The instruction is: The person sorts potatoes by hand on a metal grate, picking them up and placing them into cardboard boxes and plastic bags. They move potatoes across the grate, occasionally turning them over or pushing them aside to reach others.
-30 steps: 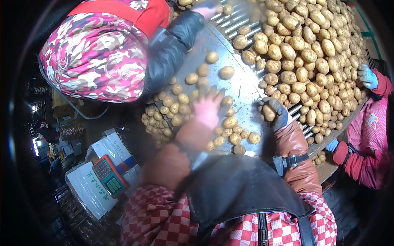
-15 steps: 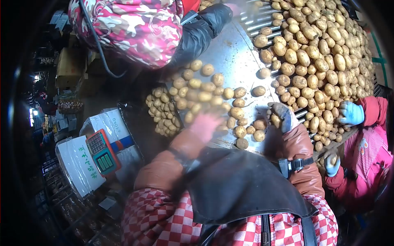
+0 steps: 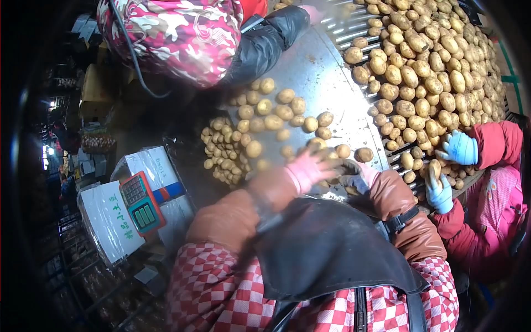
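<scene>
My left hand (image 3: 310,169), in a pink glove, is spread over potatoes at the near edge of the metal chute (image 3: 326,72). Its fingers are slightly blurred and point toward my right hand (image 3: 357,176). That hand wears a dark-fingered glove and has its fingers stretched leftward, close to the left fingertips. Potatoes lie just beyond both hands, among them a brown potato (image 3: 363,155). Whatever is under the palms is partly hidden. More loose potatoes (image 3: 273,122) are scattered along the left side of the metal, some smeared by motion.
A large heap of potatoes (image 3: 420,72) covers the slatted rack at right. Smaller potatoes (image 3: 224,144) sit lower left of the chute. One co-worker's blue-gloved hand (image 3: 460,148) reaches in from the right; another's dark sleeve (image 3: 265,50) is at the top. A scale (image 3: 141,203) rests on boxes.
My left hand has moved right, and my right hand has come left and nearer, so they almost meet. Several potatoes have shifted on the metal. The right co-worker's hands have moved among the potatoes.
</scene>
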Demonstrator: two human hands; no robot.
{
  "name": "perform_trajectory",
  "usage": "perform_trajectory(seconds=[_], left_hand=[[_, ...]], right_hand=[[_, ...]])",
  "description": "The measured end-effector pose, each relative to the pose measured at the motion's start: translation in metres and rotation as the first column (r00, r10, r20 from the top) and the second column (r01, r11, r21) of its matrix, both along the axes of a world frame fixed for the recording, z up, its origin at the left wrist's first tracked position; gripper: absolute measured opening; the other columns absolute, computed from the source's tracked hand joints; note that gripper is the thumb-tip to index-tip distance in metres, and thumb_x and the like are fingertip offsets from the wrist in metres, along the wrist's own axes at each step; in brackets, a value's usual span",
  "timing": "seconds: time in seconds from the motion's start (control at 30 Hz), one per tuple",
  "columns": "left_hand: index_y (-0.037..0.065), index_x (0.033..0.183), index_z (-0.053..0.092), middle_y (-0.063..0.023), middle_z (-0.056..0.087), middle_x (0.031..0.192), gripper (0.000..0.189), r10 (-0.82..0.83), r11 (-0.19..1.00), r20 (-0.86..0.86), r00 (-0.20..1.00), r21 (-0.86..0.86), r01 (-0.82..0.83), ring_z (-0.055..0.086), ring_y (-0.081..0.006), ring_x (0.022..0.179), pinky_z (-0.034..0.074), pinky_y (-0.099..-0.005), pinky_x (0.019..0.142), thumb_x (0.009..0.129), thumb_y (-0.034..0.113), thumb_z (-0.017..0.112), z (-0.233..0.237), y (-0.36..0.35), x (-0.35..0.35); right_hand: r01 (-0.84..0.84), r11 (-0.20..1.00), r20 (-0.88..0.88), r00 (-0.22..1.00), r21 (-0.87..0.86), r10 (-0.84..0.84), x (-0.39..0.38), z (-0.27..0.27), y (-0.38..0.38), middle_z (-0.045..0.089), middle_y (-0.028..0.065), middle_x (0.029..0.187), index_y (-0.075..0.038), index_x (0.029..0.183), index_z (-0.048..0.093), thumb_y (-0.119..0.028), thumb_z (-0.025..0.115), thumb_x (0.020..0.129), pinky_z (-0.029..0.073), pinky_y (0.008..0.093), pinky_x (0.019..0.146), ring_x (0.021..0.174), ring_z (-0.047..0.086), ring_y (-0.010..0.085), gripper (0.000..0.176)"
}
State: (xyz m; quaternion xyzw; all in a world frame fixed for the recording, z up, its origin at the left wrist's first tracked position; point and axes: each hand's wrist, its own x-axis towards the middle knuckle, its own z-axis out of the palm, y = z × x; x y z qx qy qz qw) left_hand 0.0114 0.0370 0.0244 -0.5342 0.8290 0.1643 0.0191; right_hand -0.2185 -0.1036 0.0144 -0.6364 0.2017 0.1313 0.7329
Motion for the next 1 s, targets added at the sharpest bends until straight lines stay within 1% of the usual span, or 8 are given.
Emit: perform_trajectory(seconds=[0.23,0.3,0.4,0.5,0.57,0.67,0.73,1.0], left_hand=[[0.023,0.113,0.07,-0.0115,0.063,0.124,0.04,0.807,0.59,0.03,0.59,-0.101,-0.801,0.054,-0.0302,0.121,0.033,-0.049,0.108,0.073,0.029,0.072,-0.008,0.055,0.101],[0.021,0.119,0.069,-0.0139,0.061,0.126,0.046,0.841,0.539,0.072,0.536,-0.169,-0.825,0.053,-0.0342,0.122,0.035,-0.0495,0.107,0.073,0.014,0.068,0.003,0.049,0.118],[0.021,0.123,0.067,-0.0134,0.062,0.126,0.044,0.832,0.55,0.105,0.545,-0.289,-0.784,0.054,-0.0363,0.12,0.04,-0.0486,0.103,0.079,0.019,0.068,0.0,-0.003,0.149],[0.03,0.142,0.05,-0.0152,0.056,0.134,0.063,0.939,0.238,0.227,0.258,0.115,-0.965,0.047,-0.0347,0.131,0.036,-0.0528,0.107,0.083,0.014,0.064,0.006,-0.09,0.167],[0.035,0.148,0.039,-0.0148,0.047,0.144,0.072,0.972,0.212,0.108,0.206,-0.045,-0.976,0.036,-0.0342,0.14,0.03,-0.0574,0.111,0.084,0.014,0.063,-0.038,-0.12,0.161],[0.034,0.146,0.044,-0.0109,0.04,0.152,0.065,0.853,0.352,0.33,0.404,0.209,-0.912,0.025,-0.0336,0.147,0.023,-0.0603,0.116,0.085,0.019,0.064,0.015,-0.155,0.101],[0.032,0.144,0.047,-0.0083,0.039,0.153,0.062,0.754,0.578,0.286,0.591,0.14,-0.804,0.024,-0.0333,0.148,0.021,-0.0597,0.117,0.086,0.022,0.065,0.01,-0.136,0.071],[0.02,0.138,0.055,-0.013,0.046,0.149,0.047,0.721,0.692,0.039,0.692,-0.001,-0.722,0.035,-0.0333,0.142,0.031,-0.0473,0.117,0.091,0.016,0.057,-0.031,0.019,0.098]], right_hand=[[0.788,0.489,-0.395,0.613,0.374,-0.684,-0.015,0.049,-0.025,0.063,0.0215,0.124,0.01,0.134,0.046,-0.004,0.048,0.101,0.055,0.0276,0.074,0.088,0.065,0.0214,0.036],[0.844,0.512,-0.285,0.535,0.158,-0.795,-0.036,0.031,-0.027,0.066,0.0201,0.113,0.005,0.127,0.053,-0.002,0.047,0.1,0.056,0.0309,0.077,0.087,0.065,0.023,0.029],[0.751,0.611,-0.301,0.539,-0.252,-0.787,-0.032,0.022,-0.027,0.063,0.0068,0.089,0.001,0.116,0.062,-0.004,0.054,0.099,0.05,0.0302,0.06,0.069,0.058,0.0149,0.02],[0.779,0.555,-0.57,0.608,0.293,-0.553,-0.009,0.037,-0.011,0.067,0.0124,0.105,0.0,0.122,0.06,-0.011,0.057,0.1,0.052,0.032,0.066,0.077,0.06,0.0142,0.025],[0.27,0.963,-0.019,0.963,0.015,-0.269,-0.02,0.006,-0.002,0.067,0.0148,0.114,0.002,0.129,0.056,-0.012,0.055,0.101,0.052,0.0338,0.069,0.086,0.062,0.0169,0.031],[0.288,0.917,0.214,0.949,-0.276,-0.233,-0.035,-0.003,-0.007,0.066,0.0132,0.113,0.003,0.133,0.051,-0.019,0.055,0.101,0.052,0.0327,0.07,0.093,0.063,0.0211,0.039],[0.725,0.532,-0.354,0.683,0.438,-0.639,-0.024,0.037,-0.008,0.065,0.0128,0.114,0.001,0.133,0.051,-0.031,0.06,0.099,0.053,0.0331,0.069,0.096,0.064,0.0235,0.048],[0.82,0.242,-0.388,0.478,0.519,-0.788,-0.025,0.073,0.015,0.06,0.0186,0.119,-0.006,0.132,0.051,-0.045,0.061,0.093,0.056,0.0506,0.082,0.103,0.063,0.0351,0.056]])
